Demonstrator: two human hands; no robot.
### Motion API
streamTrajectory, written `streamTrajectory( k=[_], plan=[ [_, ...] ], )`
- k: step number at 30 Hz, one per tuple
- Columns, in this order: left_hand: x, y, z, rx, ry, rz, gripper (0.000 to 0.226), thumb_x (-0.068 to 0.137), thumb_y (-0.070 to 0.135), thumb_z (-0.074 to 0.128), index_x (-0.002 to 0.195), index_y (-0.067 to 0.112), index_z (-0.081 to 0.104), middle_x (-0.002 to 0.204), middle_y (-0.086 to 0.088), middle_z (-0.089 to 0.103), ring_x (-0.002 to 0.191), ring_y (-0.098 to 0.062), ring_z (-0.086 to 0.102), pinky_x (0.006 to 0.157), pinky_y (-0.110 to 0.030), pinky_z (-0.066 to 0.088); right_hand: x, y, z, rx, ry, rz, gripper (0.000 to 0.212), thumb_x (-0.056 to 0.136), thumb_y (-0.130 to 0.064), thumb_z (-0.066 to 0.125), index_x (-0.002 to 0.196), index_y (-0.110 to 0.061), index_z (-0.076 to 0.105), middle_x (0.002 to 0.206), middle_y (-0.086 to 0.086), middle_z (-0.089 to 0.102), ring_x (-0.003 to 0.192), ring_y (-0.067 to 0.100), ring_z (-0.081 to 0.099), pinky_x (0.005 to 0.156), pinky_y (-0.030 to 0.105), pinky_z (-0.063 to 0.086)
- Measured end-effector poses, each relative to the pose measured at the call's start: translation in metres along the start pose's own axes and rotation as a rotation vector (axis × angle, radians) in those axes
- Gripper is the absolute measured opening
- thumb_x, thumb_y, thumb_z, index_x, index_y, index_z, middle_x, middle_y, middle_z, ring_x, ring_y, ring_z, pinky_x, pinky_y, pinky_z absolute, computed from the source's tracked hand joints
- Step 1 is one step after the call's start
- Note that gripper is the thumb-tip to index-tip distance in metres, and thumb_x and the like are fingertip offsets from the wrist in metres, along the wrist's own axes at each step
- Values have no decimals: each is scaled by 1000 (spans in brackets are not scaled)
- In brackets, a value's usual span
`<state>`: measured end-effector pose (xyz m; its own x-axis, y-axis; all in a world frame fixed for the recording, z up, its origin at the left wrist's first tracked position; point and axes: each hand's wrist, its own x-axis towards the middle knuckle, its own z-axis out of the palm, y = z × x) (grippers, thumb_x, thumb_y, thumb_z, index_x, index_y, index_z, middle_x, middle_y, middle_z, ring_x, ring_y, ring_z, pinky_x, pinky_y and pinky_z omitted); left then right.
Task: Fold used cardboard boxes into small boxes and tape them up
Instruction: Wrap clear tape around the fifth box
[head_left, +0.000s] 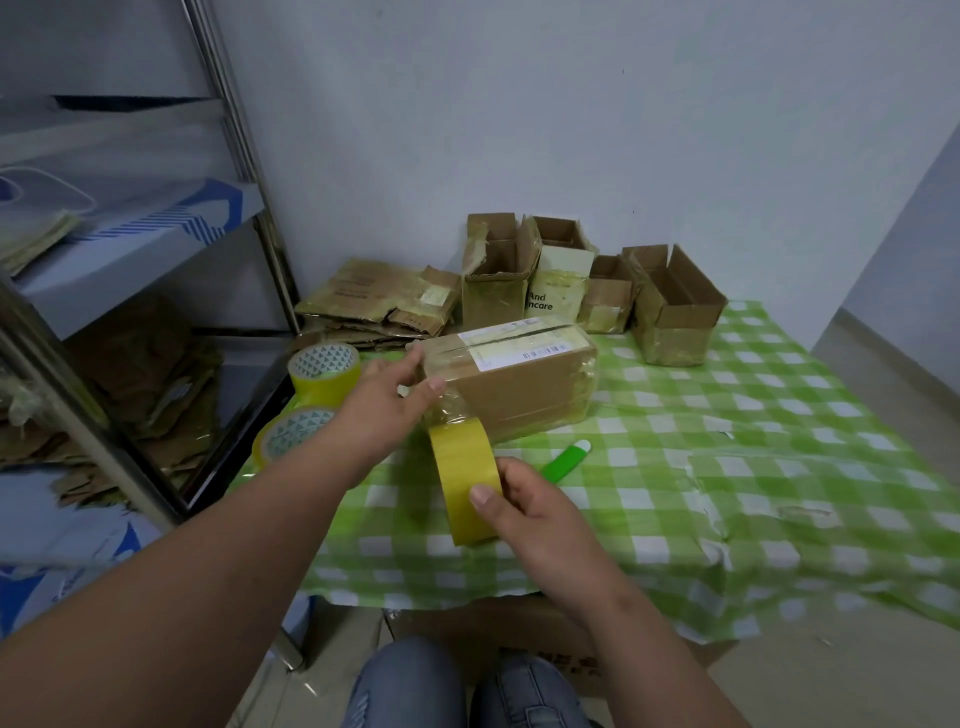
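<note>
Box (511, 382) lies crosswise just beyond both hands; left hand (387, 397) grips its near-left corner (closer); right hand (524, 506) holds the tape roll (465, 480) below that corner.

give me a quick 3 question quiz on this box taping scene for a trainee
1. True or false: the right hand grips a yellow tape roll.
2. What does the left hand hold? A) the green cutter B) the closed box C) a spare tape roll
3. Fill in: the open boxes stand at the table's ____ edge, by the wall.

Key: 1 true; 2 B; 3 far
</note>
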<state>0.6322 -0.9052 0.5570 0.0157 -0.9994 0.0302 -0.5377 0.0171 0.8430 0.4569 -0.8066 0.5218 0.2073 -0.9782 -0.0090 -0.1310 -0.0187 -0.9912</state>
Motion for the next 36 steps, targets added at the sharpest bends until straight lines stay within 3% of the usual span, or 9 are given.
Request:
streamTrajectory(
  k=[2,4,7,10,15,21,27,30,36],
  plan=[
    [-4,-4,0,-62,-12,6,67,92,38,66,151,38,33,135,0,45,115,-18,55,98,-37,46,-4,-3,-5,18,38,13,16,99,-32,52,101,-26,67,95,-11,71,84,-11,61,74,5,45],
    [-9,-6,0,-108,-16,3,74,88,32,72,151,39,32,128,6,51,105,-10,59,92,-35,48,-4,-4,-11,25,105,25,19,99,-35,50,96,-32,69,89,-21,71,85,-15,60,71,1,42],
    [-14,-10,1,-175,26,-40,70,87,28,74,148,28,39,124,13,56,99,-4,60,86,-32,47,6,8,-21,-84,295,7,24,100,-29,50,96,-22,72,92,-7,72,89,5,64,74,16,47],
    [-18,-12,1,-280,44,-83,60,87,34,73,141,24,47,128,13,59,106,-7,59,79,-29,47,19,21,-41,-402,434,-12,22,101,-19,49,108,-19,70,107,-6,63,100,8,58,88,25,44],
    [-30,-10,5,-394,32,-141,45,79,40,78,113,27,51,127,12,60,112,-10,59,98,-41,49,33,33,-61,-1104,176,142,55,96,-13,44,141,-43,45,148,-15,38,135,17,33,110,39,25],
    [-39,-11,14,-438,-24,-208,41,74,38,82,106,24,61,115,5,68,106,-11,61,94,-36,47,35,24,-67,-1252,210,206,31,100,-40,45,130,-46,52,132,-10,46,124,21,33,103,43,23],
    [-48,-10,17,-527,-24,-256,49,64,53,81,94,15,72,102,12,69,109,-18,59,105,-47,44,30,14,-68,-921,355,178,25,100,-40,48,123,-36,56,116,-10,58,114,16,50,101,40,25],
    [-55,-10,21,-578,-33,-236,66,47,66,85,94,21,73,104,6,73,109,-22,62,102,-49,47,32,-3,-65,-709,334,75,23,99,-35,52,118,-31,64,99,-11,60,96,12,57,101,44,39],
    [-65,-10,29,-717,-63,-220,60,55,46,82,111,27,66,115,7,70,108,-18,64,98,-40,50,40,-33,-55,-546,210,-59,24,94,-24,63,117,-30,67,96,-6,63,89,11,59,85,33,51]
  ],
)
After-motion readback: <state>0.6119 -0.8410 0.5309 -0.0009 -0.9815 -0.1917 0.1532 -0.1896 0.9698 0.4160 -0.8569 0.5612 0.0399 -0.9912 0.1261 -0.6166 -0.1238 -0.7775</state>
